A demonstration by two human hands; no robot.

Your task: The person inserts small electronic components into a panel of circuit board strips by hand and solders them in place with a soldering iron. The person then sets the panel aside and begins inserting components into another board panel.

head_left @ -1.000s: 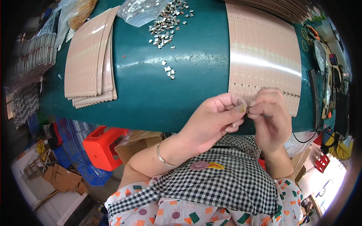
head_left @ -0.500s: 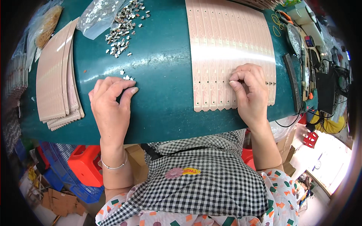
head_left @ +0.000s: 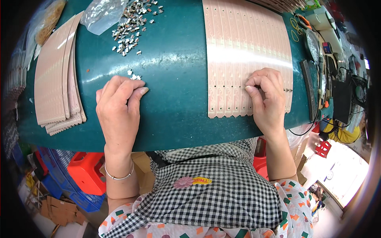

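Pinkish panel (head_left: 246, 37) lying flat; few small silvery parts (head_left: 135, 77) clustered leftward.

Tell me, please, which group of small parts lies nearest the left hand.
The small cluster just beyond the left hand; the larger pile lies farther off, beside the plastic bag.

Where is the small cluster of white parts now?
In the head view, the small cluster of white parts lies left of centre on the green table, just past the left hand, between it and the larger heap.
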